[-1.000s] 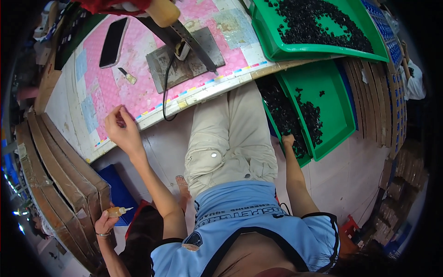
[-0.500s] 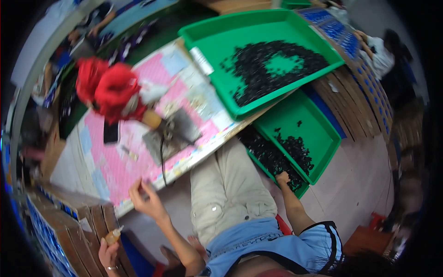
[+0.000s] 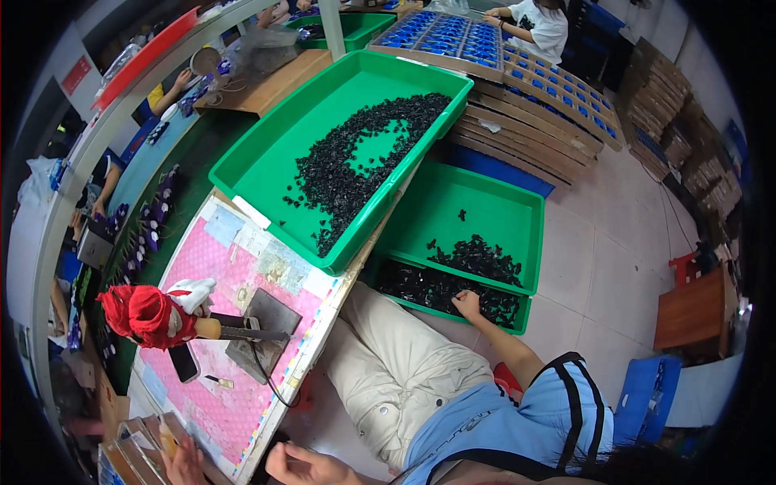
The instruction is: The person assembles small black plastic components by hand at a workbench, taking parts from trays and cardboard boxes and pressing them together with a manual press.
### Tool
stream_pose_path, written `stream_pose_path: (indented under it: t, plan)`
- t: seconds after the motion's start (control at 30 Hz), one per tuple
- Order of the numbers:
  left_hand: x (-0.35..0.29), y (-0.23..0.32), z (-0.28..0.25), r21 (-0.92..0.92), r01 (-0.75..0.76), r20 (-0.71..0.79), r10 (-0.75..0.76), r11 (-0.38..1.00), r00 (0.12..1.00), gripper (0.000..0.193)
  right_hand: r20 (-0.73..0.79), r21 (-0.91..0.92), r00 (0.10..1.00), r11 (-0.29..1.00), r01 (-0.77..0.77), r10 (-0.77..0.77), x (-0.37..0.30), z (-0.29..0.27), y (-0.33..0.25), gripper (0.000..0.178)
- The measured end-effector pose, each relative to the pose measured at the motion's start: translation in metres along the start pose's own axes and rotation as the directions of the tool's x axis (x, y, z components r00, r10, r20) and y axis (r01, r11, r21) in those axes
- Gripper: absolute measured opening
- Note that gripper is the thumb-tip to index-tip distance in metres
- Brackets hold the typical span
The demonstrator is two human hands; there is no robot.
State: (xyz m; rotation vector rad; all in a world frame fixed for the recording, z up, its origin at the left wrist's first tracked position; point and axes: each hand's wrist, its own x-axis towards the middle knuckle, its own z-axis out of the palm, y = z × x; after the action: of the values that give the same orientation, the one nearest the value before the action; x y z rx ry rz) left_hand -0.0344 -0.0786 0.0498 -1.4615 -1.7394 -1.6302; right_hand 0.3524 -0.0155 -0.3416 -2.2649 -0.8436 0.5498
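My right hand (image 3: 467,305) is closed over the lower green bin (image 3: 521,322), among small black pieces (image 3: 404,280). Whatever its fingers grip is too small to make out. Close to the lower edge of the view, beside the table's near edge, my left hand (image 3: 295,466) has its fingers curled in; their content is hidden. A second green bin (image 3: 420,202) with more black pieces overlaps the lower one. On the table (image 3: 182,271), a dark metal fixture (image 3: 267,333) stands beside a bundle wrapped in red cloth (image 3: 149,315).
A large green tray (image 3: 283,137) of black pieces covers the table's far end. A phone (image 3: 183,364) and a small blade-like tool (image 3: 219,381) lie on the pink surface. Another person's hand (image 3: 184,462) holds a small bottle at lower left. Stacked cartons (image 3: 517,133) stand beyond the bins.
The whole view has turned, so table and bins sit differently in it. My left hand has drawn back from the table edge, its fingers now more curled. My right hand stays at the lower bin.
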Motion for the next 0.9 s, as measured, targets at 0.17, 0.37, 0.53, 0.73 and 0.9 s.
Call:
stream_pose_path:
  t: [0.17, 0.37, 0.53, 0.73, 0.9]
  plan:
    - [-0.004, 0.029, -0.004, -0.173, -0.278, 0.097, 0.297, 0.945, 0.95, 0.017, 0.3, 0.553, 0.953, 0.807, -0.209, 0.041, -0.026, 0.0, -0.063, 0.014]
    - [-0.022, 0.042, -0.004, -0.53, -0.045, 0.397, 0.295, 0.847, 0.869, 0.021, 0.703, 0.649, 0.694, 0.537, -0.539, -0.153, -0.089, -0.019, -0.154, 0.021]
    - [-0.038, 0.07, 0.014, -0.554, 0.054, 0.307, 0.143, 0.831, 0.941, 0.012, 0.777, 0.566, 0.324, 0.374, -0.735, -0.54, -0.151, -0.064, -0.226, 0.027]
    - [-0.028, 0.072, 0.012, -0.51, 0.068, 0.411, 0.173, 0.858, 0.895, 0.015, 0.683, 0.494, 0.11, 0.346, -0.798, -0.722, -0.197, -0.105, -0.275, 0.026]
    - [-0.031, 0.075, 0.012, -0.476, 0.188, 0.489, 0.082, 0.859, 0.868, 0.014, 0.638, 0.568, 0.145, 0.335, -0.752, -0.756, -0.208, -0.138, -0.296, 0.023]
